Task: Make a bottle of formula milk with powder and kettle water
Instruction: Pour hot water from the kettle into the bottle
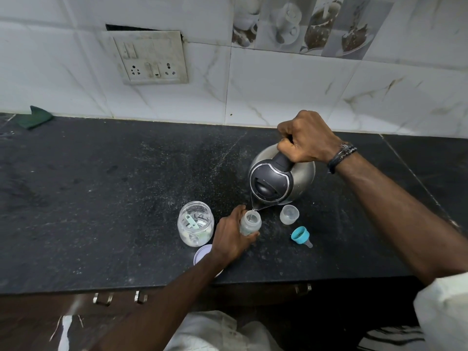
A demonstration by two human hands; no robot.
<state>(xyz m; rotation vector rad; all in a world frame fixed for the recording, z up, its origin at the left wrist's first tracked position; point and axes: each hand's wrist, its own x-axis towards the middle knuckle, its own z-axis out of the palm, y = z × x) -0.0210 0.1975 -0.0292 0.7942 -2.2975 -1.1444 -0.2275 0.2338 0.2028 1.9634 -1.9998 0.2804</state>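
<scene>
Two arms are stretched over the black counter [101, 198] from its front edge, the right one crossing from the front right corner toward the back wall. The kettle [281, 178] is held off the counter near the back edge, tipped forward with its spout down over the bottle's open mouth, and a thin stream of water is seen falling in. Its black handle is gripped by the right hand [307, 140], fingers fully curled round it and knuckles turned up; a dark band is worn at that wrist. The left hand [231, 238] is set lower, near the middle of the front edge, with thumb and fingers wrapped round the side of the bottle [250, 224], which stands upright on the counter. A pale content is seen low in the bottle; what it is cannot be told. Just left of that hand stands an open clear jar [195, 222], with a green scoop [191, 221] and a little pale powder inside. A lilac lid [201, 253] lies at the front edge, partly hidden by the left wrist. Right of the bottle a clear cap [289, 214] is set mouth up, and nearer the front a teal ring with teat [301, 235] lies on its side.
</scene>
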